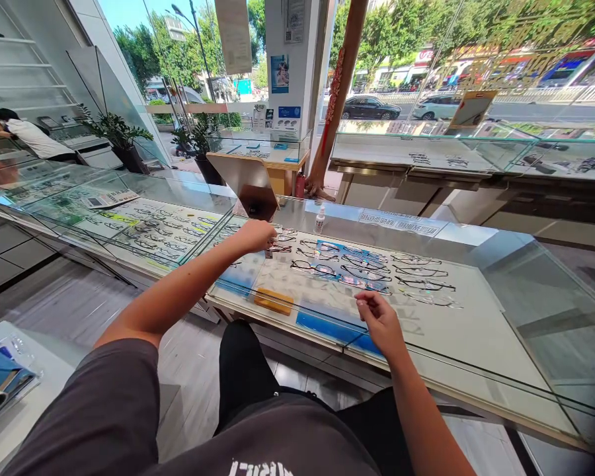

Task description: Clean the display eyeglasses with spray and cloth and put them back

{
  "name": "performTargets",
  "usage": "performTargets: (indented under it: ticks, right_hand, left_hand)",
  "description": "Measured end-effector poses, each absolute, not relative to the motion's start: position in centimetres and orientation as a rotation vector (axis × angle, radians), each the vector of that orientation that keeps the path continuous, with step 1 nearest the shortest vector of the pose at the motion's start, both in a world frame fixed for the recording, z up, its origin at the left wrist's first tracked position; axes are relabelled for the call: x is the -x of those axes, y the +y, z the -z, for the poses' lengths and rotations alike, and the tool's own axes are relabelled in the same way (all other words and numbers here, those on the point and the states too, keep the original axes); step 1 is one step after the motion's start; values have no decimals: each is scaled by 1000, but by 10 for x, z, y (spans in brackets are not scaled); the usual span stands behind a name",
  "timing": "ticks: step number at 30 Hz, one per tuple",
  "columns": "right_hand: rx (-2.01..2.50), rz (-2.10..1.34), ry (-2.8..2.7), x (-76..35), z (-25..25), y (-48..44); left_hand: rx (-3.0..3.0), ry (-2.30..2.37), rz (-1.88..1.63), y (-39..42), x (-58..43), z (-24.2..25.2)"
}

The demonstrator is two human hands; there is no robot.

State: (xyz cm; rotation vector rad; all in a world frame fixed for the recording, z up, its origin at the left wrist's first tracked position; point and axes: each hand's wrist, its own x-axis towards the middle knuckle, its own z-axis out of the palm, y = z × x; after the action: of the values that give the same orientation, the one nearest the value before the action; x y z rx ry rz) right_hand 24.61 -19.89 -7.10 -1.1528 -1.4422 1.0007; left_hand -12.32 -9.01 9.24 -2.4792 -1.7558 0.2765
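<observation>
My left hand (256, 236) is stretched out over the glass counter (466, 251). Its fingers are closed at the end of a dark reddish pair of glasses (280, 249), partly hidden by the hand. My right hand (381, 325) hovers above the counter's front edge, its fingers loosely bent with a gap to the thumb, and nothing shows in it. Just beyond it are rows of eyeglasses, among them a dark-rimmed pair (313, 268) and a thin-rimmed pair (429, 301). Several blue sheets and a yellow-brown case (274, 301) lie near the front.
A small spray bottle (320, 219) and a tilted mirror (245, 182) stand on the counter's far side. Further left are a calculator (110, 199) and more glasses under the glass. A person (34, 135) in white bends over at the far left. A side table (34, 370) holds papers.
</observation>
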Motion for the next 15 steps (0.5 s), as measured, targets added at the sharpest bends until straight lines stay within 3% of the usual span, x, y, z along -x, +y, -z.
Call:
performTargets:
  ticks: [15]
  right_hand:
    - [1124,-1146,-1525,-248,70,-208]
  left_hand:
    - [2518,-1740,-383,-88,123,-58]
